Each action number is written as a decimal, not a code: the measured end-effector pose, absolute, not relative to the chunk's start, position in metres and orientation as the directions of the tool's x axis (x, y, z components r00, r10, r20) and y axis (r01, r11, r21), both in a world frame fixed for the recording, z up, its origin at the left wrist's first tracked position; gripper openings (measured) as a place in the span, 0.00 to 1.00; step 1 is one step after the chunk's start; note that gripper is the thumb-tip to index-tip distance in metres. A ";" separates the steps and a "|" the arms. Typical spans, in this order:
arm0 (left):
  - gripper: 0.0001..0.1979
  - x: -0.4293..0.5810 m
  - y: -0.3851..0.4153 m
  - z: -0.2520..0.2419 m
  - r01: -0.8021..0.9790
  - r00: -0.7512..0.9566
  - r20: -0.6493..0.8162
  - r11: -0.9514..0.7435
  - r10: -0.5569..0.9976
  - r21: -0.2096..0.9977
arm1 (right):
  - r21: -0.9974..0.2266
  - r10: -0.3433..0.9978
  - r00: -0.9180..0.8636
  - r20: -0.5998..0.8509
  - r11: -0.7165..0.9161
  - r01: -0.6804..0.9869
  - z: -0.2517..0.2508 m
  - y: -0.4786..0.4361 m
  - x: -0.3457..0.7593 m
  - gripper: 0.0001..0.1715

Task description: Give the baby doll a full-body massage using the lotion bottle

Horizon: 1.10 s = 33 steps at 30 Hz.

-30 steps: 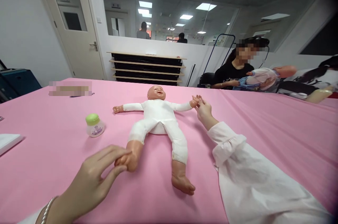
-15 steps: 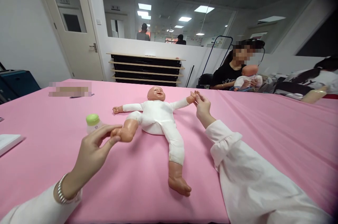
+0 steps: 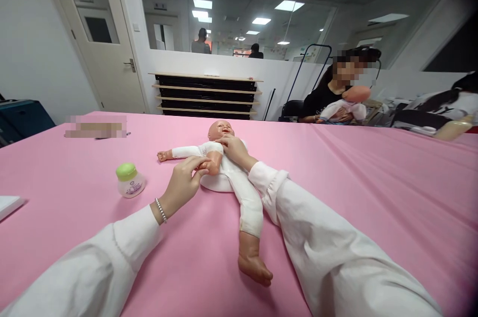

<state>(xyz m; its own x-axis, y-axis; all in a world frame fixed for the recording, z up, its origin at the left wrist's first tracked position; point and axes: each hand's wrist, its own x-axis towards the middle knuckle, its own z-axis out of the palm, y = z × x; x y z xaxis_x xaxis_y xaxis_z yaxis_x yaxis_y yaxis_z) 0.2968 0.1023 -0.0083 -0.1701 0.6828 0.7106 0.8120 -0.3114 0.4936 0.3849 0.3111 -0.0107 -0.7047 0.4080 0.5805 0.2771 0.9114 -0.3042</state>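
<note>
A baby doll in a white cloth suit lies on its back, head away from me. With my left hand, fingers closed on its foot, I hold the leg on the left bent up over the belly. My right hand is closed at the doll's chest, close to the bent knee. The doll's arm on that side is mostly hidden behind my hand, so its own hand does not show. The other leg stretches straight towards me, and the other arm points out left. Left of my left hand stands a jar with a green lid.
Pink cloth covers the table. A white flat object lies at the left edge, and a blurred item at the far left. Beyond the table, a person holds another doll. Stacked black shelving stands by the wall.
My left hand has pushed the doll's foot up and right, folding the leg over the belly. My right hand has brought the doll's arm from the outstretched right side in to the chest.
</note>
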 end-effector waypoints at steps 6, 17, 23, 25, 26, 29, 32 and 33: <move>0.08 0.295 0.088 0.003 0.839 -0.140 0.733 -0.313 0.666 0.445 | -0.463 0.471 -0.550 0.690 0.871 0.165 0.005 0.303 0.399 0.11; 0.12 0.306 -0.038 -0.030 0.895 0.064 0.650 -0.332 0.757 0.298 | -0.950 0.952 0.188 0.243 0.273 -0.153 -0.039 0.332 0.511 0.11; 0.13 0.302 -0.042 -0.042 0.906 0.087 0.681 -0.341 0.727 0.249 | -0.936 0.972 0.235 0.021 0.102 -0.336 -0.049 0.345 0.520 0.09; 0.13 0.301 -0.032 -0.023 0.913 0.067 0.734 -0.338 0.676 0.229 | -0.935 0.966 0.231 0.115 0.183 -0.304 -0.032 0.347 0.513 0.11; 0.12 0.301 -0.025 -0.013 0.914 0.051 0.757 -0.337 0.652 0.228 | -0.928 0.958 0.209 0.196 0.250 -0.275 -0.021 0.347 0.506 0.12; 0.10 0.306 0.004 0.010 0.889 0.025 0.791 -0.375 0.611 0.262 | -0.853 0.864 0.010 0.503 0.499 -0.152 0.012 0.338 0.476 0.15; 0.10 0.310 0.036 0.015 0.845 0.033 0.778 -0.434 0.627 0.313 | -0.770 0.737 -0.240 0.632 0.632 -0.089 0.030 0.322 0.437 0.13; 0.10 0.311 0.046 0.014 0.833 0.040 0.769 -0.446 0.638 0.327 | -0.727 0.683 -0.305 0.664 0.686 -0.046 0.031 0.318 0.424 0.12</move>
